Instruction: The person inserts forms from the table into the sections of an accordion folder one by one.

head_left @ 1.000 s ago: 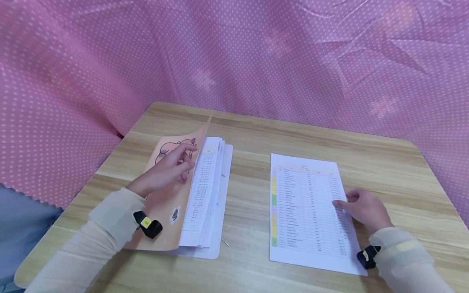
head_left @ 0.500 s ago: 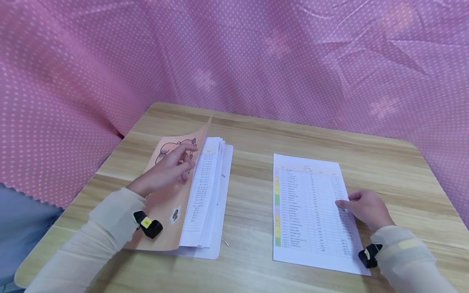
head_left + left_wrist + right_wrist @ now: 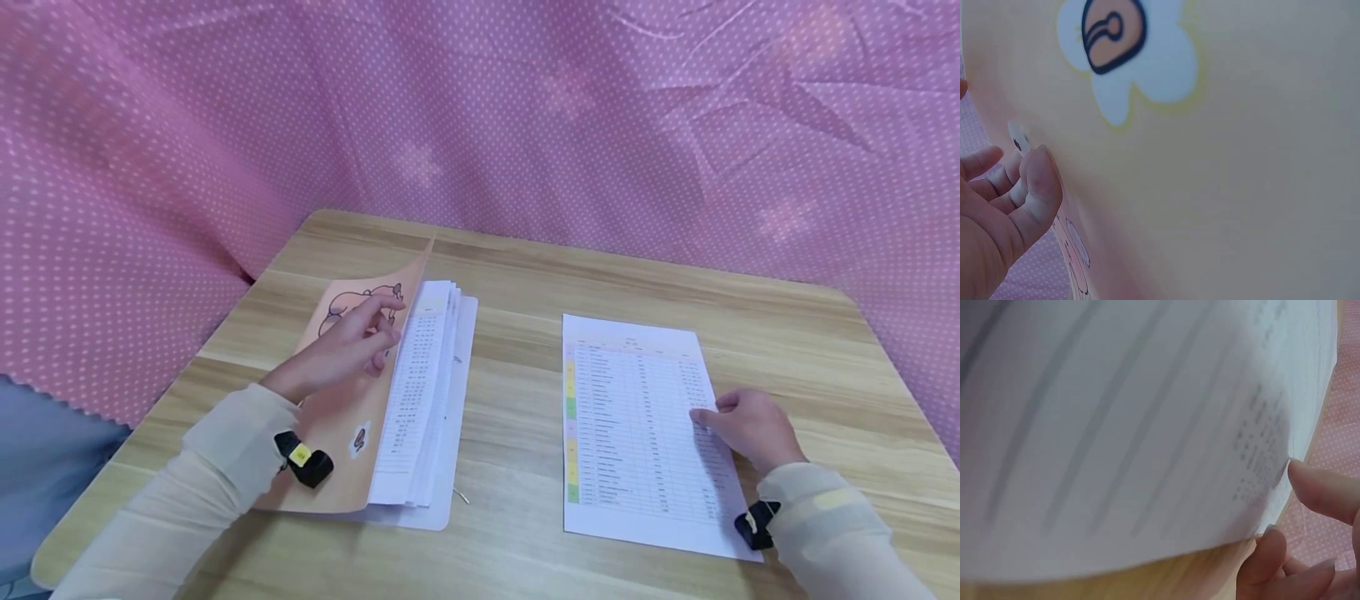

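Observation:
On the left of the table lies a booklet-like folder with a peach cartoon cover, its right edge raised over a stack of printed pages. My left hand holds that cover near its raised edge, fingers bent; in the left wrist view the thumb meets the cover beside a small white tab. On the right, a printed table sheet with coloured blocks down its left side lies at the right hand. My right hand pinches its right edge, thumb on top; the right wrist view shows the sheet bowed.
A pale translucent backing sticks out under the pages, with a small pale cord end beside it. The wooden table has rounded corners. Pink dotted cloth hangs behind it.
The printed sheet has slid slightly to the right together with my right hand. My left hand and the folder cover have stayed in place.

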Motion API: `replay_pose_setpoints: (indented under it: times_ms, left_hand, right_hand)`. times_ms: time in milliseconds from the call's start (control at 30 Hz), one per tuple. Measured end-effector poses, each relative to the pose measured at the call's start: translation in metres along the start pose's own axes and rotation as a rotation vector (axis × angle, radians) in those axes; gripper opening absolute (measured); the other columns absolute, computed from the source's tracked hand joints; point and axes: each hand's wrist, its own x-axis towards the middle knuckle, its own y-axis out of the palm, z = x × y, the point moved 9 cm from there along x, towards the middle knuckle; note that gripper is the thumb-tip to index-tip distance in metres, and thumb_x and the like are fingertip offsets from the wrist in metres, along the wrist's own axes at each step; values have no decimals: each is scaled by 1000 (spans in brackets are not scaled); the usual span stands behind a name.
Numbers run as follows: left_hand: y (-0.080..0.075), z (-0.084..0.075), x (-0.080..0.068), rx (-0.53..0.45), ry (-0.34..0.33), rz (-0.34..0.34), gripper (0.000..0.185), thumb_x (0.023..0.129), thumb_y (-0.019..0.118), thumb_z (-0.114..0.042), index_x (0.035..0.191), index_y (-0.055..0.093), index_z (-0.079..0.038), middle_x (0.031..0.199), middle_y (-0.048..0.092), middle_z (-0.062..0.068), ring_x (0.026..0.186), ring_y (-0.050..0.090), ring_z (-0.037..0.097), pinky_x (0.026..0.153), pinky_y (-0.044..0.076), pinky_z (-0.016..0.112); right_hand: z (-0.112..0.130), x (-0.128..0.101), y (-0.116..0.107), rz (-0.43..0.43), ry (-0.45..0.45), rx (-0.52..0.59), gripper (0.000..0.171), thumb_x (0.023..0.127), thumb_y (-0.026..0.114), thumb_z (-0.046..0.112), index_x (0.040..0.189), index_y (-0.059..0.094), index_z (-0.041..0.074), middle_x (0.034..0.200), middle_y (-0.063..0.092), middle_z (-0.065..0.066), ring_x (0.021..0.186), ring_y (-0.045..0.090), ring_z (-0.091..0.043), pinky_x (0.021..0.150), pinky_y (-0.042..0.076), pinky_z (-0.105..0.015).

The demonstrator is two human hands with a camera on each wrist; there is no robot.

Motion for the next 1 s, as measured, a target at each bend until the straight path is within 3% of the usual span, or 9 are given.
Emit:
replay_pose_setpoints:
  times_ms: [333,600,833,1000]
  left_hand:
    - [-2,1,0,10,4,-16,49,93,47,-12,139,31,-2,96,50,20,66,54,22,60,54,32]
    - [-2,1,-1,9,1,-6,50,94,46,-14,140,30,-5,96,49,18,68,54,22,61,54,32]
    - [-1,-2,-1,21,3,-11,50,94,46,-14,140,29,-3,95,49,18,68,54,22,60,54,32]
    - [-1,-1,-1,23,2,-14,49,94,46,-13,139,30,-2,96,49,19,67,54,21,60,53,31]
  right_hand:
    - [1,-2,6,37,31,74,53,85,67,33,116,54,-8,103,56,-22,86,52,-29,66,42,-31]
    - [-8,0,8,60,43,115,53,87,63,36,114,46,-5,97,51,-18,84,50,-28,61,41,-30]
    - [3,-1,10,92,-92,226,51,97,48,32,126,42,-10,114,53,-26,91,56,-26,66,47,-27]
    - [27,-11,9,91,-189,313,61,97,43,45,137,38,-2,128,50,-25,102,57,-26,76,51,-30]
